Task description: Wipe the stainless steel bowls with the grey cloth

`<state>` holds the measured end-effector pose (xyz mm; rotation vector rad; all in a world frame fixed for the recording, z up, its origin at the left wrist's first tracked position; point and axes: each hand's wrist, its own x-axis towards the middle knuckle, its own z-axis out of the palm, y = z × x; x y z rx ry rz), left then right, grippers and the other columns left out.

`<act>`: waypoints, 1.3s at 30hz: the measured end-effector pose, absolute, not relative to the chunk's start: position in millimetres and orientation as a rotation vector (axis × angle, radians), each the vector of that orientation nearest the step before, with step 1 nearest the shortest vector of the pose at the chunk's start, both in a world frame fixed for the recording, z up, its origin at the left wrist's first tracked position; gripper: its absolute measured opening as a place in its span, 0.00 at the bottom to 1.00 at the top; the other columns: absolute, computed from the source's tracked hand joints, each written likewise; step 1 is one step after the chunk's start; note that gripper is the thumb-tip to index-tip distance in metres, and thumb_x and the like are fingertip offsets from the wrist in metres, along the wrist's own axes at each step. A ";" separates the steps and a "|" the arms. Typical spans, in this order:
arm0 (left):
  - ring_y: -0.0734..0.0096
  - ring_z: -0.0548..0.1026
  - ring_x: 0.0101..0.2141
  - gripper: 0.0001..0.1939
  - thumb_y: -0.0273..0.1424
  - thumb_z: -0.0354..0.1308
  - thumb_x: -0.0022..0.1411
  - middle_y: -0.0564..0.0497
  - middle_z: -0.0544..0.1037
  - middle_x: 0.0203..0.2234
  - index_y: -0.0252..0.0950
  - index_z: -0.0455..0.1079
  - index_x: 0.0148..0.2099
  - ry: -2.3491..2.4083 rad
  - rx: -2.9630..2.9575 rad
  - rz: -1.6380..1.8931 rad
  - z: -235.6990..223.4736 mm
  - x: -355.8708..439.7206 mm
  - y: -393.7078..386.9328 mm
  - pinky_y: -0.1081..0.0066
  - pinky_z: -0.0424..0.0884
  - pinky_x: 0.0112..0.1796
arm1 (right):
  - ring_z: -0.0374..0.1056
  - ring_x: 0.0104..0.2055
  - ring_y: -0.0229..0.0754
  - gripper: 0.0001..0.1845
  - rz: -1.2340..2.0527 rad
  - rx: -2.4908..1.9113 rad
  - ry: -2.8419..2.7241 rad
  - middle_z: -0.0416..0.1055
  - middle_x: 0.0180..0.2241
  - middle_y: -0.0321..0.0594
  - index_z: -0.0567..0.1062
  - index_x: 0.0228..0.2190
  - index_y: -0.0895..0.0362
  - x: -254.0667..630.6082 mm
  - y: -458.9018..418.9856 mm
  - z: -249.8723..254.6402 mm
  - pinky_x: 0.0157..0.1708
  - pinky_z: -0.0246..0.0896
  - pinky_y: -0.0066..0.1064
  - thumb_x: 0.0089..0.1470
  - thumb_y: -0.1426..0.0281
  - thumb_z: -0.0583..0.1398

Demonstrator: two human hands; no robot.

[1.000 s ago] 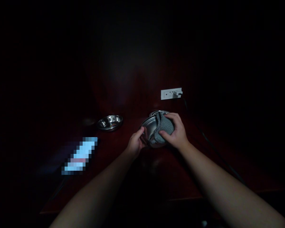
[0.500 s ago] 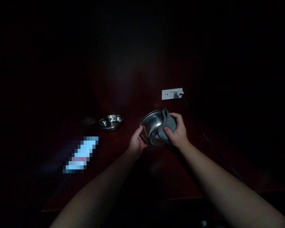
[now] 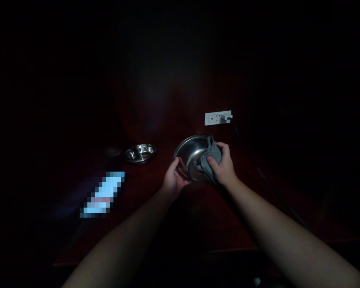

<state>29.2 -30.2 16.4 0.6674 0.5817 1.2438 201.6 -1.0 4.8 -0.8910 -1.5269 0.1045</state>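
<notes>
Tilted toward me above the table is a shiny steel bowl (image 3: 191, 150). My left hand (image 3: 174, 178) grips its lower left side, thumb near the rim and fingers underneath. A grey textured cloth (image 3: 211, 158) lies bunched in my right hand (image 3: 225, 165), which presses it against the right side of the bowl. Part of the bowl's right rim is hidden behind the cloth and fingers.
A second steel bowl (image 3: 140, 153) rests on the dark red table (image 3: 180, 232), left of my hands. Nearer on the left lies a bright blurred-out screen (image 3: 103, 195). A white wall socket (image 3: 213, 118) holds a plug, and a dark cable (image 3: 270, 186) trails down the right.
The held bowl has shifted slightly up and left and turned a little more toward me. The cloth has moved only slightly against it. Both hands keep their grips.
</notes>
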 end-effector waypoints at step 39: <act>0.65 0.76 0.31 0.13 0.31 0.62 0.52 0.45 0.77 0.30 0.31 0.70 0.41 0.625 1.125 0.976 16.6 6.8 -25.5 0.58 0.74 0.36 | 0.63 0.45 0.51 0.25 -0.021 -0.794 -1.634 0.63 0.42 0.45 0.62 0.44 0.56 211.1 -6.4 13.5 0.46 0.59 0.44 0.47 0.57 0.58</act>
